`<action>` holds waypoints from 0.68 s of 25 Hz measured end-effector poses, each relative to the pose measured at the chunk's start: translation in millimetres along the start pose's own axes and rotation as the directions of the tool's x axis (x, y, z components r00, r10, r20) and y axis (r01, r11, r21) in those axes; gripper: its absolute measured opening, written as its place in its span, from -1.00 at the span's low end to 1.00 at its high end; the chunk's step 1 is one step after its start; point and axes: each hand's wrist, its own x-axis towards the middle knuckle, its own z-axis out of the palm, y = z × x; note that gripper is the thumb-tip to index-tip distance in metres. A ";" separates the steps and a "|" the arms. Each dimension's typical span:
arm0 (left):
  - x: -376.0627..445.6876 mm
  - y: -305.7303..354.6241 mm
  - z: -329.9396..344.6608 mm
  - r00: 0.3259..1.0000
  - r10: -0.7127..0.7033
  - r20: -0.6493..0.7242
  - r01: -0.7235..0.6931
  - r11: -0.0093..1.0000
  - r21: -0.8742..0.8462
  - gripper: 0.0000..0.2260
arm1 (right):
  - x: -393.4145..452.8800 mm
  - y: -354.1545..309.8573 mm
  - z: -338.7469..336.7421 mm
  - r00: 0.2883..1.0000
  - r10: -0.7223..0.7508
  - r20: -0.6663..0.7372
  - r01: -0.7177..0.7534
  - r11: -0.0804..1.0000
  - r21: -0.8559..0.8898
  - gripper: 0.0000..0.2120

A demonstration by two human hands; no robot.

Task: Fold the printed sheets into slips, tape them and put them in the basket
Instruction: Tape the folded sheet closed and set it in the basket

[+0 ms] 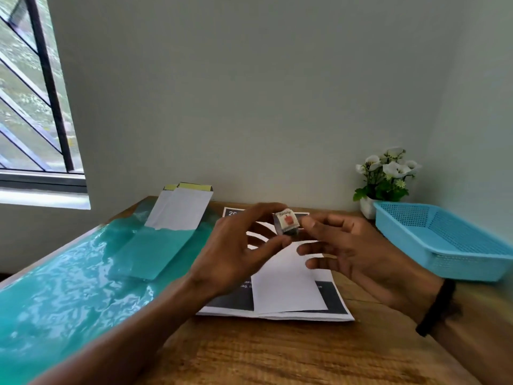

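Observation:
My left hand point(238, 245) pinches a small white tape dispenser point(286, 222) with a red print between thumb and fingers, held above the table. My right hand point(349, 245) hovers just right of it with fingers spread and relaxed, one fingertip close to the dispenser's edge. Below both hands lies a stack of printed sheets point(330, 301) with dark borders. On top of the stack lies a white folded sheet point(288, 284). The blue mesh basket point(444, 240) stands at the right edge of the table and looks empty.
White sheets with yellow tops point(180, 209) lean against the wall at the back left, reflected in the glossy teal part of the table point(69, 273). A potted white flower point(385, 176) stands behind the basket. Bare wood point(277, 354) lies in front.

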 end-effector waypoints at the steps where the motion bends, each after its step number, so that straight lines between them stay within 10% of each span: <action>1: 0.3 -0.1 -0.5 1.000 -0.028 -0.006 0.027 0.999 -0.031 -0.53 | -1.1 -1.9 -0.8 0.999 -0.041 -0.035 0.040 0.999 -0.022 -0.68; 6: 1.1 7.1 -1.3 0.995 -0.093 0.043 0.098 0.985 -0.139 -0.57 | -5.8 -4.7 2.0 0.948 -0.302 -0.102 0.259 0.915 -0.309 -0.69; 17: -3.6 0.7 -3.0 0.995 0.100 0.026 -0.103 0.982 0.161 -0.56 | -3.1 0.9 1.8 0.935 -0.318 -0.159 0.258 0.915 -0.310 -0.82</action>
